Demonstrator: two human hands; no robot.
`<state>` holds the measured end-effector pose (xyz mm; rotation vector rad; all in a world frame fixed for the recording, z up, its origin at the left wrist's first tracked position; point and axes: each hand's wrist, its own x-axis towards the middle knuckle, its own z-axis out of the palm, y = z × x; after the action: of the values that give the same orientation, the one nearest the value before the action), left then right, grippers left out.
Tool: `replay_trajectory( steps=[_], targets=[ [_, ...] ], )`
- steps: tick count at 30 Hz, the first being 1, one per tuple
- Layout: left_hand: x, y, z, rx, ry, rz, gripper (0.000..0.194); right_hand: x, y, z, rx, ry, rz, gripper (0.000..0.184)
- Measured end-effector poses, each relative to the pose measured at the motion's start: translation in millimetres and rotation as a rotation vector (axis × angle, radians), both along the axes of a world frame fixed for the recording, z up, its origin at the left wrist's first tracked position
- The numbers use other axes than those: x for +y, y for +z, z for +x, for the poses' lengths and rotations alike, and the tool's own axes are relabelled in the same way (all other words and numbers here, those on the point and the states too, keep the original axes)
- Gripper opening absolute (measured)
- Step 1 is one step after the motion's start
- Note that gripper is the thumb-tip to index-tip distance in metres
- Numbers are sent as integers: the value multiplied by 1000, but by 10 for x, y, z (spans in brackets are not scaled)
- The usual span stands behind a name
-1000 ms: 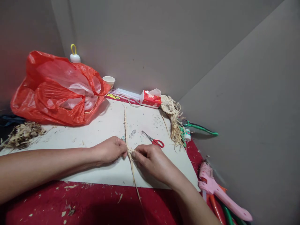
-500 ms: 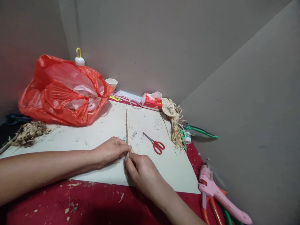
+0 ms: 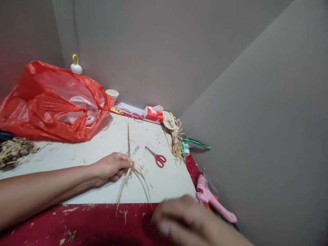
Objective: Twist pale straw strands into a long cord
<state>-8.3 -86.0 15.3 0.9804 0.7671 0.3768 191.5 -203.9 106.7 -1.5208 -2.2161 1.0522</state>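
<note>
A thin braid of pale straw-like strips (image 3: pixel 129 138) runs away from me over the white board (image 3: pixel 169 184). My left hand (image 3: pixel 115 166) pinches its near end between thumb and fingers. Loose strips fan out below the pinch, toward the board's front edge. My right hand (image 3: pixel 181 218) is off the braid, low over the red cloth, and smeared by motion; whether its fingers hold anything I cannot tell. Red-handled scissors (image 3: pixel 156 158) lie on the board to the right of the braid.
A red plastic bag (image 3: pixel 51 106) and a heap of scraps (image 3: pixel 15 152) sit at left. Behind are a paper cup (image 3: pixel 112 94) and a tissue pack (image 3: pixel 153 114). A straw bundle (image 3: pixel 175 136), green-handled pliers (image 3: pixel 197 142) and a pink glue gun (image 3: pixel 215 201) line the right.
My right hand has let go of the braid's near end and moved toward me and right. The loose strips now show. My left hand keeps its pinch, and the view has turned slightly right.
</note>
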Motion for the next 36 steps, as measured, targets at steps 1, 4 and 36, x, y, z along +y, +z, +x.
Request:
replay_trajectory(
  steps=[1,4,36],
  targets=[
    [4,-6,-6,-3,-7,-4,26,61,37,134,10,-112,29,28],
    [11,-32,-14,6,-18,11,29,330,49,573,151,-608,211,28],
    [24,-131,38,-48,-27,57,32,1849,-414,1050,252,-637,143,19]
  ],
)
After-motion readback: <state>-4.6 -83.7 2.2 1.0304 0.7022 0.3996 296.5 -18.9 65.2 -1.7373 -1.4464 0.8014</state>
